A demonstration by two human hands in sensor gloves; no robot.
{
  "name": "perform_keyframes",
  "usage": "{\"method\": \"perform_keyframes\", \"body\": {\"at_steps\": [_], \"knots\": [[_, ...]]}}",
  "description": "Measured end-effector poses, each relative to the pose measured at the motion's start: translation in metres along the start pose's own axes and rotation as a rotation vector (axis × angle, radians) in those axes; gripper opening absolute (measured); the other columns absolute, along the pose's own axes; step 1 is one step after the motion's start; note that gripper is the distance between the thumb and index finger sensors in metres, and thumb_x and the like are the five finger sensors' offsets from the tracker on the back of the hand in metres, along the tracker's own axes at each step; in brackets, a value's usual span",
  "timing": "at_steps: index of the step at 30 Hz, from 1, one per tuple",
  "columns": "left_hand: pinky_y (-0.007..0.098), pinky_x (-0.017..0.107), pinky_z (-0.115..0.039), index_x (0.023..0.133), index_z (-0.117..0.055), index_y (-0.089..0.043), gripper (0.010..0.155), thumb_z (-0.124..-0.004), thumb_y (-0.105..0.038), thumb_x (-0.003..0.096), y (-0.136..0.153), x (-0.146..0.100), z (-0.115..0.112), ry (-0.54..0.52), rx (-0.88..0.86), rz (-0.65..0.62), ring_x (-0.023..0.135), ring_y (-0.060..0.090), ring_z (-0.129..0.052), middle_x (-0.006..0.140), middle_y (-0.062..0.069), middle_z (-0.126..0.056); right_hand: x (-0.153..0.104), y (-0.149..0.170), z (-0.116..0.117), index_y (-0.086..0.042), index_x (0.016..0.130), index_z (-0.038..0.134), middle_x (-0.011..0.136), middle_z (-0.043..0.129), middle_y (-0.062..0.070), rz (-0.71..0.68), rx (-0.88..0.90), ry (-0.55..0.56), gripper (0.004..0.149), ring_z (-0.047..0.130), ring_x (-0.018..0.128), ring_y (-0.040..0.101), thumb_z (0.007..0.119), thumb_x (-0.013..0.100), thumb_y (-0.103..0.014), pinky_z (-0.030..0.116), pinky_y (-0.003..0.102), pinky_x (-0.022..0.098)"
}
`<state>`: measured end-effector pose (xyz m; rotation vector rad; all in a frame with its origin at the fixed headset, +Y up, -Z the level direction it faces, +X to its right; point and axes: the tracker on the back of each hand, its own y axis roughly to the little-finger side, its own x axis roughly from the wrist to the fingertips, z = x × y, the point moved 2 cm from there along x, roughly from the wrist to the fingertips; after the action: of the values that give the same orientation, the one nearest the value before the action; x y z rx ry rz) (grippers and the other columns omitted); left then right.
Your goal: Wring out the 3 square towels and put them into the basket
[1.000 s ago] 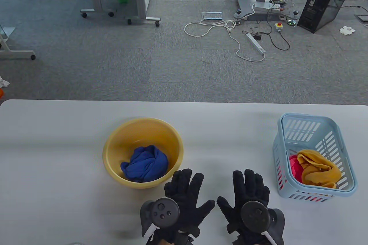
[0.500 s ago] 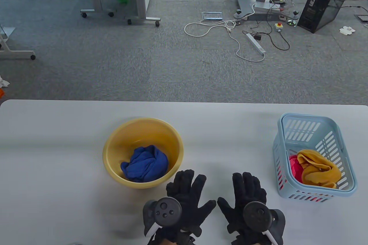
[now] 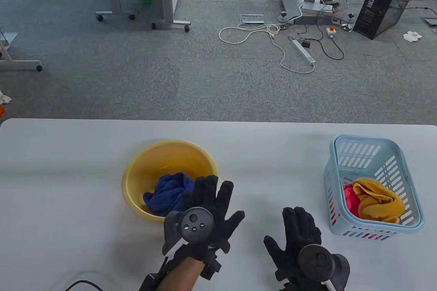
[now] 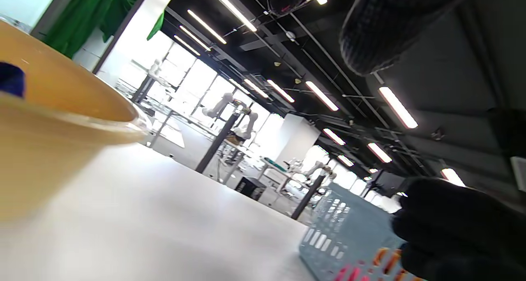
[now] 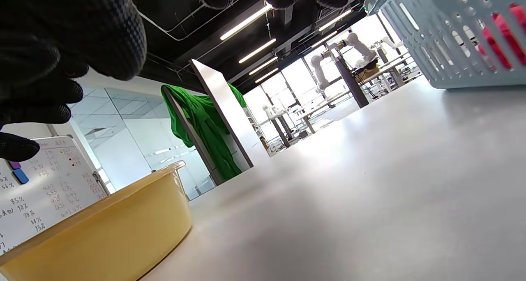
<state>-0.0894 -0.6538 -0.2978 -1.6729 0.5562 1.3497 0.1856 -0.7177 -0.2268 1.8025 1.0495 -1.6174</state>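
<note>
Your last towel, the crumpled blue terry cloth point(image 3: 169, 195), lies bunched in the round yellow plastic basin point(image 3: 160, 154) on the white worktop point(image 3: 68, 168). Your left hand point(image 3: 210, 211) hovers over the basin's rim at about 4 o'clock, grip wide, fingers spread and holding nothing. Your right hand point(image 3: 298, 236) sits low over the worktop, grip equally wide and empty.

Expect the cloth to be soft, limp and probably water-heavy, so it should sag and drip. Pinch a raised fold near its top, lift, then take both ends to twist. The pale blue slotted plastic basket point(image 3: 392, 168) at 3 o'clock already holds a mustard-yellow towel point(image 3: 379, 199) over a pink one point(image 3: 350, 197).
</note>
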Motion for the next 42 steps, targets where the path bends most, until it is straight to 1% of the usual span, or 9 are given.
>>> {"method": "perform_keyframes", "body": {"at_steps": [4, 8, 18, 22, 27, 31, 33, 36, 42], "knots": [[0.078, 0.066, -0.015, 0.118, -0.042, -0.027, 0.081, -0.084, -0.055, 0.0548, 0.024, 0.011, 0.020, 0.037, 0.082, 0.105, 0.111, 0.047, -0.014, 0.120, 0.018, -0.023, -0.001, 0.001, -0.001, -0.016, 0.115, 0.032, 0.116, 0.027, 0.025, 0.001, 0.007, 0.007, 0.093, 0.029, 0.103, 0.059, 0.087, 0.050, -0.054, 0.029, 0.077, 0.071], [0.078, 0.066, -0.015, 0.118, -0.042, -0.028, 0.081, -0.084, -0.054, 0.0546, 0.042, 0.017, 0.036, 0.016, 0.135, 0.172, 0.111, 0.046, -0.014, 0.120, 0.017, -0.023, 0.001, 0.002, 0.000, -0.017, 0.115, 0.032, 0.116, 0.026, 0.025, 0.005, -0.001, 0.011, 0.093, 0.029, 0.103, 0.059, 0.087, 0.050, -0.054, 0.028, 0.077, 0.071], [0.078, 0.066, -0.015, 0.118, -0.044, -0.027, 0.081, -0.086, -0.051, 0.0539, 0.103, 0.037, 0.054, 0.057, 0.305, 0.442, 0.112, 0.046, -0.016, 0.121, 0.017, -0.028, 0.001, 0.005, 0.000, -0.016, 0.115, 0.032, 0.116, 0.027, 0.026, 0.015, -0.004, 0.012, 0.092, 0.029, 0.103, 0.059, 0.087, 0.050, -0.053, 0.028, 0.077, 0.071], [0.078, 0.066, -0.015, 0.117, -0.045, -0.026, 0.080, -0.088, -0.049, 0.0533, 0.128, 0.041, 0.052, 0.091, 0.294, 0.562, 0.112, 0.045, -0.016, 0.121, 0.016, -0.029, 0.001, 0.006, 0.002, -0.016, 0.115, 0.032, 0.116, 0.027, 0.026, 0.019, -0.011, 0.006, 0.093, 0.029, 0.102, 0.059, 0.087, 0.050, -0.053, 0.028, 0.077, 0.071], [0.078, 0.067, -0.014, 0.117, -0.047, -0.028, 0.080, -0.092, -0.041, 0.0518, 0.150, 0.049, 0.045, 0.166, 0.250, 0.632, 0.114, 0.042, -0.018, 0.124, 0.005, -0.034, 0.002, 0.011, 0.007, -0.016, 0.115, 0.032, 0.115, 0.027, 0.026, 0.039, 0.038, -0.028, 0.093, 0.029, 0.102, 0.059, 0.087, 0.050, -0.053, 0.028, 0.077, 0.070], [0.078, 0.067, -0.014, 0.115, -0.052, -0.030, 0.078, -0.094, -0.033, 0.0506, 0.155, 0.057, 0.038, 0.183, 0.278, 0.614, 0.115, 0.041, -0.022, 0.123, 0.004, -0.045, 0.003, 0.012, 0.009, -0.016, 0.115, 0.032, 0.116, 0.027, 0.026, 0.046, 0.036, -0.037, 0.092, 0.029, 0.102, 0.060, 0.087, 0.051, -0.053, 0.028, 0.077, 0.071], [0.078, 0.066, -0.012, 0.115, -0.053, -0.031, 0.077, -0.095, -0.030, 0.0503, 0.156, 0.062, 0.028, 0.246, 0.315, 0.627, 0.115, 0.041, -0.022, 0.122, 0.006, -0.050, 0.003, 0.013, 0.009, -0.016, 0.115, 0.032, 0.115, 0.027, 0.026, 0.049, 0.030, -0.037, 0.092, 0.029, 0.102, 0.060, 0.087, 0.050, -0.053, 0.028, 0.077, 0.071], [0.078, 0.064, -0.005, 0.116, -0.050, -0.031, 0.077, -0.093, -0.028, 0.0527, 0.157, 0.068, 0.016, 0.378, 0.355, 0.664, 0.115, 0.041, -0.014, 0.123, 0.007, -0.048, 0.002, 0.013, 0.009, -0.016, 0.115, 0.032, 0.115, 0.028, 0.026, 0.050, 0.029, -0.040, 0.092, 0.029, 0.102, 0.060, 0.087, 0.050, -0.053, 0.029, 0.077, 0.070], [0.078, 0.062, -0.003, 0.116, -0.056, -0.025, 0.070, -0.089, -0.026, 0.0549, 0.158, 0.073, 0.010, 0.432, 0.376, 0.696, 0.115, 0.043, -0.017, 0.117, 0.015, -0.063, 0.002, 0.013, 0.010, -0.016, 0.115, 0.033, 0.115, 0.030, 0.026, 0.051, 0.022, -0.049, 0.092, 0.030, 0.102, 0.060, 0.087, 0.050, -0.053, 0.029, 0.077, 0.070]]}}
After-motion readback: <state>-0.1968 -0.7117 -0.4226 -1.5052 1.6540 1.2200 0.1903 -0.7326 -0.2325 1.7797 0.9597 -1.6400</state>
